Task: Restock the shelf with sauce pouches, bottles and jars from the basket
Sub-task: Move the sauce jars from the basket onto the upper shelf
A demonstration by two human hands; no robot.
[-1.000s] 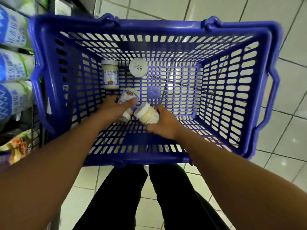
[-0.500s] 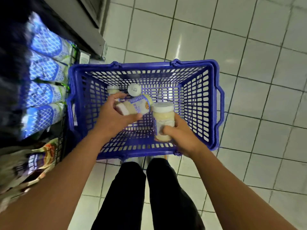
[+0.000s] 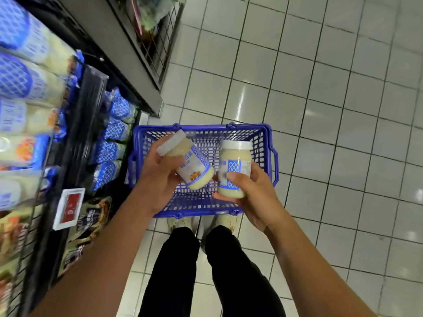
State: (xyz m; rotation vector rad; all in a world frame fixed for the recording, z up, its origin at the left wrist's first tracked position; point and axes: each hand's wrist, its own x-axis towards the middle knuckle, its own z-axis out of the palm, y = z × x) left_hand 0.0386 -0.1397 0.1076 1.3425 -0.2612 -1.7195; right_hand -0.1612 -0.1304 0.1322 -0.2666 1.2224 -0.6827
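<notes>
Creamy tilted jar clasped in left grip; upright jar clasped in right grip.

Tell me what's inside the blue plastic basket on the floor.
Only bare blue mesh shows inside the blue plastic basket. The left hand with its tilted white-lidded jar and the right hand with its upright white-lidded jar, held above, cover the middle; anything lying there is hidden.

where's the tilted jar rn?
Tilted jar: head view, centre-left, in the left hand above the basket, beside the upright jar in the right hand.
</notes>
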